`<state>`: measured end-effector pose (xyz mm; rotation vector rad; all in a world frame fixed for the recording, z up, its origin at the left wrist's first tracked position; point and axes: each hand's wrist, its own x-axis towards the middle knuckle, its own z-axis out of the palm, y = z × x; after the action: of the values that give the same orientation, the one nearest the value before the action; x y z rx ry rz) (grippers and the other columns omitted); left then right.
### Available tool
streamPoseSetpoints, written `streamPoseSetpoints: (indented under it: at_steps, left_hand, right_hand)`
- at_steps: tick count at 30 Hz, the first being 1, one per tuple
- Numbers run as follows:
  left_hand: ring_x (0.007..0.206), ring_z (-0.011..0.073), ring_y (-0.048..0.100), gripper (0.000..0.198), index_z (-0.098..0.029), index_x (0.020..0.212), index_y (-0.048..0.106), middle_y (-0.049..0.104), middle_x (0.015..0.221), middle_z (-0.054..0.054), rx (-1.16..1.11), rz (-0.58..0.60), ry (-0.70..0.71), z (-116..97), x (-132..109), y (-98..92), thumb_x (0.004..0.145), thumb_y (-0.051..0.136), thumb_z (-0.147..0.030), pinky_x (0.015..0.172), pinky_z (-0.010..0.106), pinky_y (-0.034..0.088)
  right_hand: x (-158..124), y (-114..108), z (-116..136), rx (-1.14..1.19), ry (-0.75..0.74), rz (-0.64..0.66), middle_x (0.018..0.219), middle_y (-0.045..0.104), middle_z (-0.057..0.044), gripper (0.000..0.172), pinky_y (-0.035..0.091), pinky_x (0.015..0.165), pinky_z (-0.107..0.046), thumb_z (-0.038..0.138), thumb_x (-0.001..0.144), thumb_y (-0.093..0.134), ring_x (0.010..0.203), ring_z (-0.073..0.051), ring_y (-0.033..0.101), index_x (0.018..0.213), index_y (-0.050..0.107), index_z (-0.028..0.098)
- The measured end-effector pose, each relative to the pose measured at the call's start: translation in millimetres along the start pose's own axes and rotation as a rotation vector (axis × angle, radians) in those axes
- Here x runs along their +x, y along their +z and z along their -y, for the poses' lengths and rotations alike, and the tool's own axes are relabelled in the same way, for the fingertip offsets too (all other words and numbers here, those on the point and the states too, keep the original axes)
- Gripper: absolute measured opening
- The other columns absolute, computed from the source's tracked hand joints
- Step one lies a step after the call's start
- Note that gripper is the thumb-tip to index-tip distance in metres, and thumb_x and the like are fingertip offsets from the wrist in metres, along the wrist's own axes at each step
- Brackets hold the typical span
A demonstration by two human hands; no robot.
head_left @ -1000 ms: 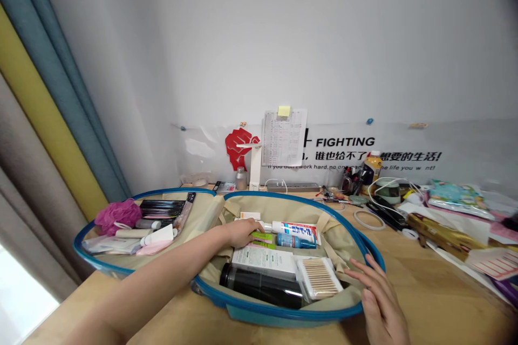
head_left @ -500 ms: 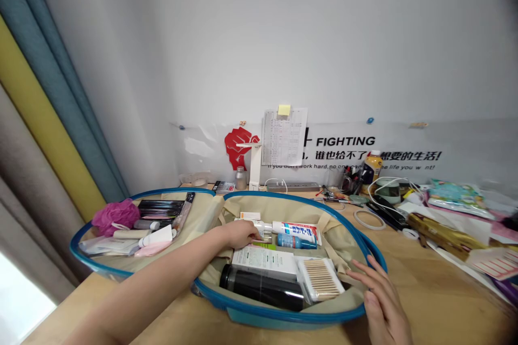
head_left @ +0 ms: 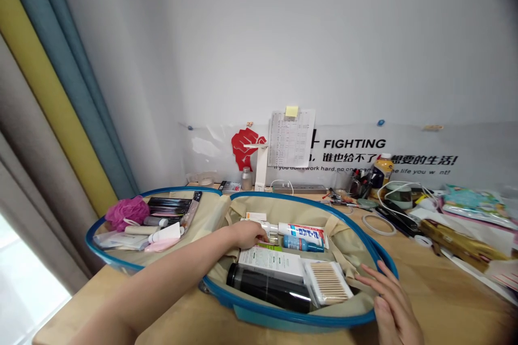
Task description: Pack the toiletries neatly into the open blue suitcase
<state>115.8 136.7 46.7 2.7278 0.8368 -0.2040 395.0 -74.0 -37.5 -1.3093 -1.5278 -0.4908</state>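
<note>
An open blue-rimmed suitcase (head_left: pixel 307 317) with a beige lining lies on the wooden desk. My left hand (head_left: pixel 251 234) reaches into its right half, fingers closed at the end of a small clear bottle (head_left: pixel 273 239). Close by lie a toothpaste tube (head_left: pixel 301 232), a blue bottle (head_left: pixel 302 243), a white box (head_left: pixel 271 263), a black cylinder (head_left: pixel 271 287) and a pack of cotton swabs (head_left: pixel 329 282). At the right rim is my right hand (head_left: pixel 390 299), its fingers spread and holding nothing, fingertips near a lining strap.
The suitcase's left half holds a pink bath puff (head_left: pixel 127 212), several small tubes and a black pack (head_left: pixel 170 206). Behind stand a white lamp (head_left: pixel 261 167) and a power strip (head_left: pixel 299 189). Cables, a bottle (head_left: pixel 381 175) and a gold package (head_left: pixel 461 242) crowd the right.
The view has turned slightly left, so everything sits a little further right. Both hands keep nearly the same places relative to the suitcase.
</note>
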Motion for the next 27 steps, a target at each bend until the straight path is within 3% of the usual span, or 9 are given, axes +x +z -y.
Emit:
streamPoseSetpoints:
  at_steps: [6,8,11,13,18,22,27]
  left_hand:
    - [0.118,0.0175,0.056,0.033,-0.027,0.123,0.061,0.061,0.129,0.003,0.013,-0.286,-0.114,-2.1,-25.8,-35.9,0.094,0.047,-0.025,0.102,0.03,0.042]
    - [0.12,0.0169,0.055,0.034,-0.027,0.124,0.06,0.06,0.13,0.003,0.032,-0.374,-0.199,15.3,-41.5,-53.3,0.097,0.039,-0.026,0.105,0.029,0.04]
    - [0.119,0.0197,0.056,0.03,-0.022,0.12,0.061,0.06,0.129,0.006,0.08,-0.436,-0.406,60.2,-72.0,-70.5,0.098,0.041,-0.028,0.104,0.037,0.042]
    - [0.115,0.0225,0.057,0.03,-0.019,0.119,0.059,0.058,0.129,0.009,0.123,-0.429,-0.574,94.2,-96.1,-71.0,0.095,0.052,-0.034,0.099,0.046,0.046]
    - [0.105,0.0217,0.061,0.033,-0.017,0.119,0.058,0.06,0.121,0.008,0.217,-0.291,-0.886,154.7,-151.3,-44.4,0.092,0.059,-0.035,0.089,0.044,0.053]
    - [0.107,0.0224,0.06,0.034,-0.017,0.119,0.058,0.059,0.123,0.009,0.278,-0.185,-0.963,175.8,-170.9,-26.0,0.091,0.06,-0.034,0.089,0.045,0.052]
    - [0.109,0.0232,0.059,0.033,-0.017,0.119,0.058,0.059,0.124,0.009,0.336,-0.113,-0.946,186.6,-175.0,-22.0,0.091,0.06,-0.035,0.091,0.046,0.051]
  right_hand:
    - [-0.3,-0.5,1.0,-0.006,-0.009,-0.011,0.113,0.067,-0.009,0.032,0.05,0.09,-0.05,0.034,0.096,0.036,0.126,-0.032,0.052,0.103,0.065,0.024]
    - [0.2,-0.6,1.4,-0.013,-0.018,-0.008,0.112,0.067,-0.009,0.032,0.05,0.089,-0.05,0.034,0.097,0.035,0.125,-0.032,0.052,0.104,0.065,0.024]
    - [0.9,-0.7,1.5,-0.022,-0.031,-0.005,0.112,0.067,-0.009,0.031,0.049,0.088,-0.05,0.032,0.097,0.034,0.125,-0.032,0.052,0.104,0.063,0.024]
    - [1.6,-1.1,1.9,-0.021,-0.035,0.001,0.112,0.067,-0.009,0.03,0.049,0.088,-0.05,0.032,0.097,0.035,0.126,-0.032,0.051,0.104,0.063,0.024]
    - [3.3,-1.3,2.5,-0.014,-0.031,-0.015,0.112,0.066,-0.009,0.029,0.049,0.087,-0.048,0.033,0.097,0.035,0.126,-0.031,0.051,0.103,0.062,0.024]
    - [2.6,0.5,1.5,-0.008,-0.023,-0.024,0.112,0.067,-0.009,0.03,0.05,0.087,-0.049,0.033,0.097,0.036,0.126,-0.033,0.051,0.104,0.063,0.024]
    - [-0.2,2.0,0.1,-0.01,-0.023,-0.019,0.113,0.067,-0.009,0.03,0.05,0.088,-0.05,0.032,0.096,0.036,0.125,-0.032,0.052,0.103,0.064,0.024]
